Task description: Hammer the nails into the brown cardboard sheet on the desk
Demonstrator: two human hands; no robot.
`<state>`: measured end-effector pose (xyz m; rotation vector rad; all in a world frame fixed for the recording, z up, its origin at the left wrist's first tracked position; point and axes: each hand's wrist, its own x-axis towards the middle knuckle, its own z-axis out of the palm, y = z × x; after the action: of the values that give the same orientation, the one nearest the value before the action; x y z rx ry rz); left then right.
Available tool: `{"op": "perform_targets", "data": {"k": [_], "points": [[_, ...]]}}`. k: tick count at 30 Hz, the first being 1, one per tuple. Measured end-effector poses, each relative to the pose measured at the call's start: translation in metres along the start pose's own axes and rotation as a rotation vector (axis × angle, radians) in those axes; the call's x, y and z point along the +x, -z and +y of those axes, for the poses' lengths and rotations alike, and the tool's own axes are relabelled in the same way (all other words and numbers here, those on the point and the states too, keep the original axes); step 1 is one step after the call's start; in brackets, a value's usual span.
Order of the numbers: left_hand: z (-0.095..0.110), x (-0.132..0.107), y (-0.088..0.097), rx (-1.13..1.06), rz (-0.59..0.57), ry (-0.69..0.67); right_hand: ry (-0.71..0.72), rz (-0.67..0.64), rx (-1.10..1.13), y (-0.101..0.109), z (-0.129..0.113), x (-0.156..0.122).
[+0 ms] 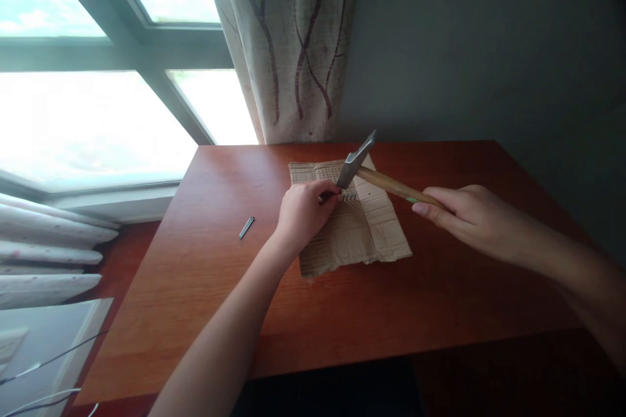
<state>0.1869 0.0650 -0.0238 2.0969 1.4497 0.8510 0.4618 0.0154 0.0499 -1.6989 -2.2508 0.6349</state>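
My right hand [457, 212] is wrapped round the wooden handle of a hammer [396, 187]. Its metal head slants over the cardboard, the lower end right at the fingertips of my left hand [308, 207]. Thumb and forefinger of that hand are pinched together; whatever is between them is hidden. Beneath lies a creased sheet of brown cardboard [362, 238]. On it is a light piece dotted with rows of small holes [327, 172], partly covered by my hand and the hammer. Several short metal pieces, like nails [349, 196], stick up beside my fingertips.
A few loose nails [247, 227] lie on the reddish wooden table [205, 287], left of the cardboard. Behind the table hang a patterned curtain [298, 45] and a grey wall [464, 45]. A window is at the left. Cables [49, 358] run at the lower left.
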Motion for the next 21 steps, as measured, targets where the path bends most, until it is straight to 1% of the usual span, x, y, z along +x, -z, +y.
{"op": "perform_targets", "data": {"k": [3,6,9,11,15,18,21], "points": [[0.001,0.000,0.000,0.024,-0.005,0.000,-0.020,-0.033,0.002,-0.004,0.001,0.000],[0.001,0.001,0.001,0.020,-0.016,-0.009,-0.031,-0.030,0.001,-0.007,0.001,-0.001],[0.003,-0.001,0.007,0.015,-0.043,-0.052,-0.030,-0.011,0.019,-0.006,0.001,-0.003],[0.005,-0.005,0.011,0.048,-0.040,-0.081,-0.028,0.008,0.031,-0.005,0.001,-0.005],[0.009,-0.022,0.016,0.156,0.021,-0.160,-0.038,0.027,0.035,-0.003,0.002,-0.008],[0.011,-0.033,0.013,0.193,-0.005,-0.219,-0.053,0.031,0.025,-0.002,0.004,-0.009],[0.010,-0.037,0.010,0.220,-0.051,-0.221,-0.078,0.004,0.004,-0.004,0.006,-0.009]]}}
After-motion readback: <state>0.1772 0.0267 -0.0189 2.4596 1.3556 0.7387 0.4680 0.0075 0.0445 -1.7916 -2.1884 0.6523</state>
